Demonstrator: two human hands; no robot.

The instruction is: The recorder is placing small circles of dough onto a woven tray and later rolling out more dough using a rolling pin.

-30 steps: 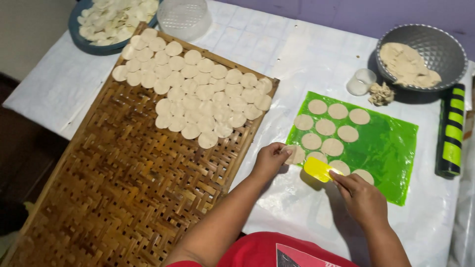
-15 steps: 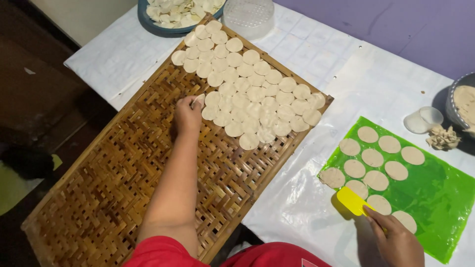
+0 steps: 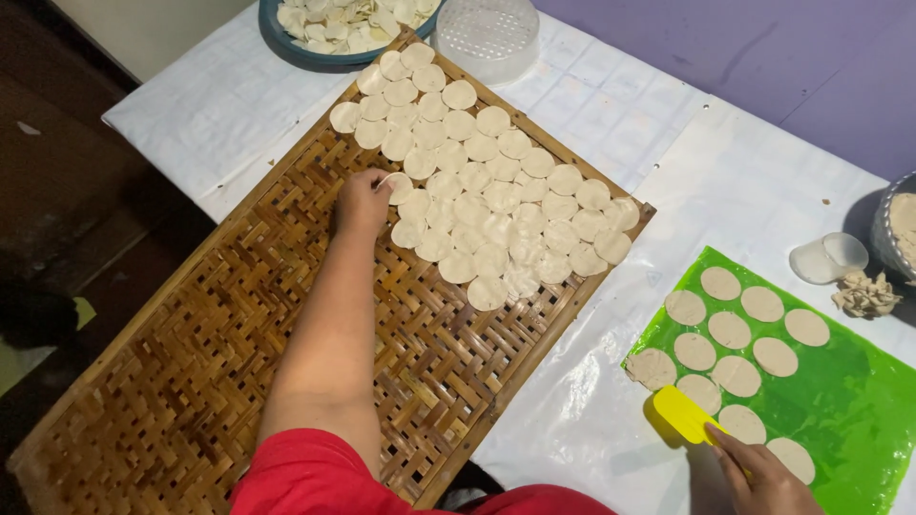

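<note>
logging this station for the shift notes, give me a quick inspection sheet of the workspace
surface: white plastic-covered table.
job's things: woven bamboo tray bearing overlapping round pale dough discs; green plastic mat with more discs; yellow plastic scraper.
clutter: blue bowl of dough scraps, clear perforated lid, clear plastic cup, metal bowl.
grips: left hand touches a disc on the tray; right hand holds the scraper.
cables: nothing seen.
surroundings: purple wall, dark floor.

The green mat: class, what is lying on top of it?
Ten round dough discs lie on the green mat. A yellow scraper held by the right hand overlaps its near edge, hiding whatever lies beneath it.
</note>
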